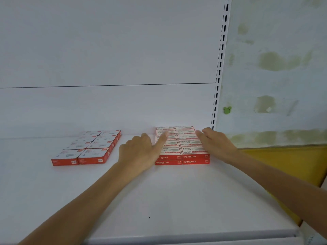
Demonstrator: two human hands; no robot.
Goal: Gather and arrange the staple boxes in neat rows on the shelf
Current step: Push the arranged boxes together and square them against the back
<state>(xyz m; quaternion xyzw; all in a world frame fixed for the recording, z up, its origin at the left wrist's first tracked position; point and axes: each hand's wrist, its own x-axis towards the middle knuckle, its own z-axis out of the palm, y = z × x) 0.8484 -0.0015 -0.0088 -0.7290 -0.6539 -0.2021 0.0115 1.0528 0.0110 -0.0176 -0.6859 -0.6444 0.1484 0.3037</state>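
Red-and-white cardboard made up both groups of staple boxes on the white metal shelf (159,200). The right block (189,149) sat far back near the slotted upright (220,59), two columns wide, five rows deep and two layers high at its near face. We bracketed it from both sides. Our left hand (139,152) laid a straight index finger along the tops of the left column with the other fingers curled on nothing. Our right hand (217,144) set its straight fingers flat against the block's right edge, gripping nothing. We judged this squeeze was meant to square the columns and close any gaps. The boxes were small, flat, sharp-cornered and smooth, so they should slide easily on the painted metal. The left block (92,147), two columns by four rows in a single layer, lay well apart and untouched, slightly skewed to the shelf edge.
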